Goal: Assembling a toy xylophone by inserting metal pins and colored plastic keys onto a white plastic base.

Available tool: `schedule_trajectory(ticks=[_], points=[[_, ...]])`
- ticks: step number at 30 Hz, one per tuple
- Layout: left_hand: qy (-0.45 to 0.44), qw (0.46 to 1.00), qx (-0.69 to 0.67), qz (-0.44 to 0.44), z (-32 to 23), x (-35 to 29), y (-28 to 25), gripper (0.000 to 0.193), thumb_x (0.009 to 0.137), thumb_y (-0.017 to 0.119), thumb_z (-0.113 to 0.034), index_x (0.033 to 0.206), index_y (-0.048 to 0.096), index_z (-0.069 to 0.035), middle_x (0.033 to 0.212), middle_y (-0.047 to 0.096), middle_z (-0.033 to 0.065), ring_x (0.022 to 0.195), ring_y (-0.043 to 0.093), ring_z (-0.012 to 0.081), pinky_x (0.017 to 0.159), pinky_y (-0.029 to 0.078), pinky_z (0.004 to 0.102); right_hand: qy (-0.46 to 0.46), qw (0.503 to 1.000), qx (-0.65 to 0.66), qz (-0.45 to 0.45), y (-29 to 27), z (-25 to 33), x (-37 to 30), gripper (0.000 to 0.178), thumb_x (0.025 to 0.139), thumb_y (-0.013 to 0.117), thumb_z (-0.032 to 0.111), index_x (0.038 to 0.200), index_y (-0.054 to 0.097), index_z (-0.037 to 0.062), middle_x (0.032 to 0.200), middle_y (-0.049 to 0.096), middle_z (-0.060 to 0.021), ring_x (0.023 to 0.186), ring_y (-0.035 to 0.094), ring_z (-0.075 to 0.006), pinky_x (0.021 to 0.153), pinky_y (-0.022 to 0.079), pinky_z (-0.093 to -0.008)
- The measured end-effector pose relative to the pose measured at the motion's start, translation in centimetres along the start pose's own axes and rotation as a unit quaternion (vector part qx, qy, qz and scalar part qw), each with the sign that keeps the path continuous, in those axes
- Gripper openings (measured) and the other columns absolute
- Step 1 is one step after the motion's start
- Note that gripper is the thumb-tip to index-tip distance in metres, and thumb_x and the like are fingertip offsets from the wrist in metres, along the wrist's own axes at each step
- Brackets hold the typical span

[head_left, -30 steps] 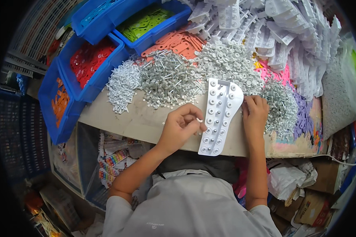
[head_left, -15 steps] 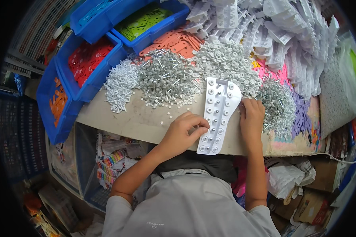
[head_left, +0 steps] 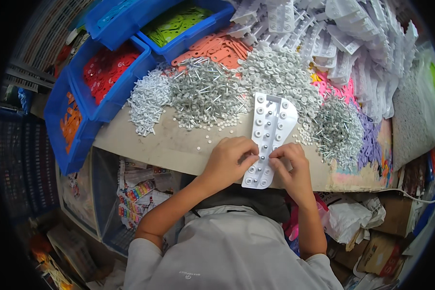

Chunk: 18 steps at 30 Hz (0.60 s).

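Note:
A long white plastic frame (head_left: 271, 133), wider at its far end, lies on the table in front of me. Two rows of round white washers run along its sides, with small metal pins down its middle channel. My left hand (head_left: 231, 162) is closed in a pinch over the frame's left edge, near its lower half. On the opposite side, my right hand (head_left: 295, 169) has its fingertips pressed together at the right edge. What either pinch holds is too small or hidden to make out.
Beyond the frame lie heaps of grey washers (head_left: 280, 72), metal nails (head_left: 203, 92), white screws (head_left: 149, 101) and more nails (head_left: 336, 125). Blue bins (head_left: 99, 113) with coloured bars stand at the left. White frames (head_left: 353, 29) pile up at the back right, beside a clear bag (head_left: 413, 111).
My right hand has moved left and nearer, from the small washers beside the right nail heap to the frame's right edge. My left hand stays at the left edge.

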<state>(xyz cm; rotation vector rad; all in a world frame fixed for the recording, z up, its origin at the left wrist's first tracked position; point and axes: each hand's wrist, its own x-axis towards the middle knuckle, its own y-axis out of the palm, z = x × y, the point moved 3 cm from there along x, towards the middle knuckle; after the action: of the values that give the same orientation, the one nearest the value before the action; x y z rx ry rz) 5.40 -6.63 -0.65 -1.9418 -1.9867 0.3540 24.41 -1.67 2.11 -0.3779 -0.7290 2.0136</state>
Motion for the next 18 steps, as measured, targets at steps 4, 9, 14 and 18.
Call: schedule_trajectory(ticks=[4, 9, 14, 18], points=[[0.149, 0.983, 0.100, -0.043, 0.8, -0.5, 0.3, 0.013, 0.082, 0.079, -0.013, 0.091, 0.072, -0.007, 0.079, 0.061, 0.0034, 0.075, 0.059, 0.0238, 0.073, 0.044, 0.0347, 0.036, 0.998, 0.052, -0.013, 0.1, -0.4, 0.0, 0.010, 0.084, 0.071, 0.001, 0.092, 0.064, -0.0006, 0.091, 0.063, -0.0080, 0.091, 0.059, -0.0220, 0.087, 0.046, -0.0325], [0.165, 0.983, 0.056, -0.050, 1.2, -0.9, 0.0, 0.013, 0.082, 0.078, -0.012, 0.093, 0.074, -0.007, 0.080, 0.061, 0.0057, 0.079, 0.059, 0.0253, 0.074, 0.043, 0.0378, 0.055, 0.994, 0.090, 0.002, 0.1, -0.6, -0.4, 0.012, 0.085, 0.071, 0.001, 0.092, 0.063, -0.0010, 0.091, 0.062, -0.0084, 0.090, 0.059, -0.0214, 0.086, 0.046, -0.0318], [0.158, 0.965, 0.163, -0.130, 1.0, 3.5, -3.1, 0.013, 0.088, 0.072, -0.015, 0.097, 0.072, -0.006, 0.082, 0.062, 0.0061, 0.083, 0.058, 0.0270, 0.079, 0.043, 0.0403, -0.004, 1.000, 0.018, -0.016, 0.6, -0.4, -0.4, 0.012, 0.085, 0.071, 0.000, 0.093, 0.062, -0.0008, 0.089, 0.061, -0.0105, 0.087, 0.058, -0.0243, 0.083, 0.046, -0.0331], [0.171, 0.933, 0.267, -0.171, 1.9, 8.4, -5.2, 0.009, 0.085, 0.074, -0.014, 0.091, 0.074, -0.006, 0.083, 0.066, 0.0062, 0.087, 0.060, 0.0267, 0.081, 0.043, 0.0400, 0.012, 0.997, -0.009, -0.074, 1.8, -0.4, -1.1, 0.011, 0.085, 0.070, -0.001, 0.092, 0.060, -0.0007, 0.087, 0.059, -0.0127, 0.086, 0.058, -0.0274, 0.078, 0.046, -0.0356]])
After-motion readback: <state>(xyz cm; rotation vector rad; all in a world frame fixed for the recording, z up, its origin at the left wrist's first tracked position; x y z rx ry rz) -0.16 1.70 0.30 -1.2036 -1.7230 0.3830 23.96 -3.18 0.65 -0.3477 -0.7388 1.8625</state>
